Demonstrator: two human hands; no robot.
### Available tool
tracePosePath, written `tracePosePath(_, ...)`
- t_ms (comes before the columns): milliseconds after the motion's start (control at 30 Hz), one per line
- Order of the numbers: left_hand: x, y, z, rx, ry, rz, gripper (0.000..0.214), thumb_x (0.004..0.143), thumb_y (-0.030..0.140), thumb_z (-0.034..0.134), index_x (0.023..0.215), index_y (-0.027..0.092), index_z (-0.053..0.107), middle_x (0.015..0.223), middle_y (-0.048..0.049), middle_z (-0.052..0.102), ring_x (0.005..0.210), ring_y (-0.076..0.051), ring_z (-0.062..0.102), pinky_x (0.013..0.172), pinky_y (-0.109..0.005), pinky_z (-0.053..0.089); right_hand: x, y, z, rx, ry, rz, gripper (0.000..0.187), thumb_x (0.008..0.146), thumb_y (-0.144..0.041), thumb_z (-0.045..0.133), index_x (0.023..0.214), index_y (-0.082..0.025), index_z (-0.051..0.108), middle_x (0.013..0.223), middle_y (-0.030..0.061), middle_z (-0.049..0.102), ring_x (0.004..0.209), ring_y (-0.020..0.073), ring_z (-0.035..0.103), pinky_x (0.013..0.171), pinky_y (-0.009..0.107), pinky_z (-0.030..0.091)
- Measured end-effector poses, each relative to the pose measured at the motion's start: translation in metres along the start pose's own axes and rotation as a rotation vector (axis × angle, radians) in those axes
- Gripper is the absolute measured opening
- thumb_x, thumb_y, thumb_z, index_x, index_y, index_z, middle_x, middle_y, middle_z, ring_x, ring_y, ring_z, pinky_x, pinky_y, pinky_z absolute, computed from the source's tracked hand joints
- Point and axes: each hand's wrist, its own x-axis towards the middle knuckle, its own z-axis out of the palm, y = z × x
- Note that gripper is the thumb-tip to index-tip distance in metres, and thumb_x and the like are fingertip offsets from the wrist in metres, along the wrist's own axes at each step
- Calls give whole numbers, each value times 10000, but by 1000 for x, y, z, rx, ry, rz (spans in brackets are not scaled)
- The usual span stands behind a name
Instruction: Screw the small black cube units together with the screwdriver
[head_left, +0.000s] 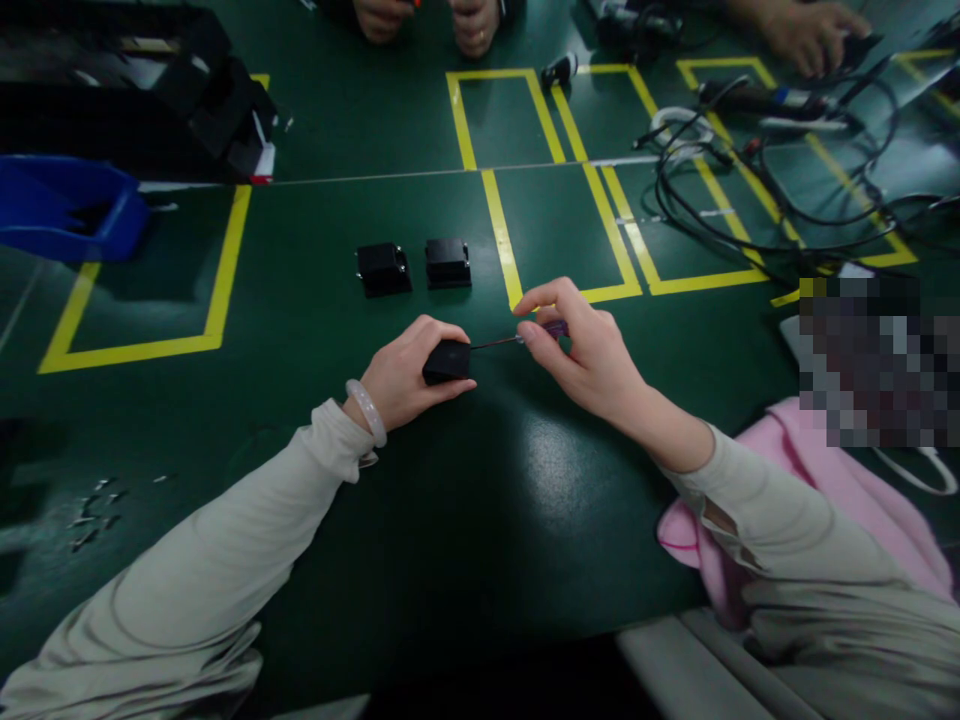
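Observation:
My left hand [409, 375] is closed around a small black box [448, 362], thumb on the near side and fingers on the far side. In my right hand [581, 345] is a screwdriver [553, 329] with a dark purple handle, partly hidden by the fingers. Its thin shaft points left, and the tip meets the right end of the box. Beyond my hands stand two similar black boxes, one on the left [382, 268] and one on the right [448, 262], with small shiny metal bits at their sides.
Small screws [94, 515] lie scattered at the left. A blue bin [71, 205] and black racks [150, 90] stand far left. Tangled black cables [780, 220] cover the right back. Pink cloth [825, 490] lies at the right edge. Other people's hands [474, 22] rest across the table.

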Motion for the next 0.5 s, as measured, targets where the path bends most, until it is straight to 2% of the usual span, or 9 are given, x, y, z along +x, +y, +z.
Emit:
tracePosePath(100,0,-1,0,0,1,-3,410,861,431,717,1156,200,551,1096,-49,597,1019,-214,603,898,-341,493,0,0,0,-17,-22,8,109,974,-304,513,961,-204,556,707,-37,570,608,93,563,598,229,400)
tracePosePath(267,1,-1,0,1,-4,-15,404,866,436,708,1154,200,551,1097,-50,595,1024,-216,601,903,-346,491,0,0,0,7,23,-22,167,941,-203,503,1103,-194,539,803,-16,574,676,108,582,643,242,438)
tracePosePath(400,1,0,1,-10,-4,-21,409,864,441,707,1158,205,549,1097,-49,598,1029,-216,599,912,-349,489,0,0,0,-11,-9,-10,89,961,-282,525,969,-199,555,701,-42,556,601,94,551,593,231,396)
tracePosePath(500,1,0,0,-12,-4,-20,405,864,438,707,1155,203,551,1098,-51,598,1031,-216,599,914,-349,489,0,0,0,-10,-10,-13,79,947,-238,520,1005,-197,555,691,-49,537,592,92,538,598,232,401)
